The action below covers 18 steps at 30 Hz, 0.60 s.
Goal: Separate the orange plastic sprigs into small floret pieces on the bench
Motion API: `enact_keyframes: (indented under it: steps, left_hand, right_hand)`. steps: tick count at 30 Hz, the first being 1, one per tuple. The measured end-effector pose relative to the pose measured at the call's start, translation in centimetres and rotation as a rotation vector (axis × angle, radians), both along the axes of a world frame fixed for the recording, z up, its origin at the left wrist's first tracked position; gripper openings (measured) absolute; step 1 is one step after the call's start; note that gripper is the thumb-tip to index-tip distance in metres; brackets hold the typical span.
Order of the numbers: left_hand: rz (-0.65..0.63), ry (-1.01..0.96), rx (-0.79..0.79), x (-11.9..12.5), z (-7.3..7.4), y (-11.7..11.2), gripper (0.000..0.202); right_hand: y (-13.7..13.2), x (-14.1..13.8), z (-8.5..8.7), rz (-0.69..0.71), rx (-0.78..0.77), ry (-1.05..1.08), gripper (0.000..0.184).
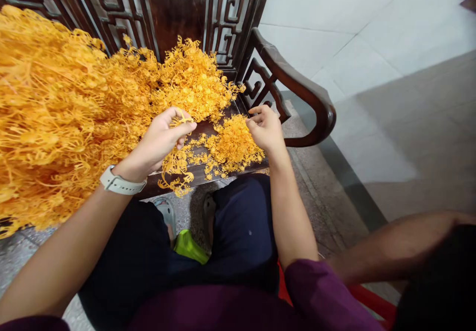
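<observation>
Dark carved bench (297,93) under orange sprigs (67,107), pale tiled floor (372,23) beyond

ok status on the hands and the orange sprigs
Left grip pinching a sprig. Right grip curled over small pile, hold unclear. Big heap on bench at left. Another person's arm low right, apart.

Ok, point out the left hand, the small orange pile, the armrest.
left hand (161,140): head view, knuckles; pinches an orange sprig (182,121).
small orange pile (232,147): head view, its middle.
armrest (299,88): head view, top of the curve.
</observation>
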State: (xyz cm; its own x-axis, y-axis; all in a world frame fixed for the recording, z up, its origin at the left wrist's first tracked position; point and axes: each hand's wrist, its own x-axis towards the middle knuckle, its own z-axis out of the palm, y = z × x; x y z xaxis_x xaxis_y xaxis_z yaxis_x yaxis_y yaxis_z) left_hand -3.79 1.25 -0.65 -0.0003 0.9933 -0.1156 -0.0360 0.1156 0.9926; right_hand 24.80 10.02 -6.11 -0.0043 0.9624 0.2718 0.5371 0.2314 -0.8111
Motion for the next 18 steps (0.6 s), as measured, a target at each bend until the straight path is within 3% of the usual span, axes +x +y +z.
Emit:
enact_keyframes:
  steps: [4, 10, 14, 18]
  left_hand:
    - [-0.045, 0.039, 0.023, 0.5, -0.6, -0.3, 0.026]
    - [-0.169, -0.127, 0.061, 2.3, -1.5, -1.1, 0.060]
    - [-0.228, -0.191, 0.122, 2.9, -1.6, -1.4, 0.074]
    - [-0.161, -0.279, 0.062, 2.3, -1.1, -0.9, 0.050]
  right_hand:
    - [-1.7, -1.9, 1.6, 0.132, -0.020, 0.065, 0.010]
    - [-6.1, -7.0, 4.2, 0.561, -0.149, 0.209, 0.039]
    - [-7.1, -8.5, 4.3, 0.598, -0.141, 0.300, 0.035]
    - [-6.6, -8.0, 4.3, 0.583, -0.116, 0.451, 0.031]
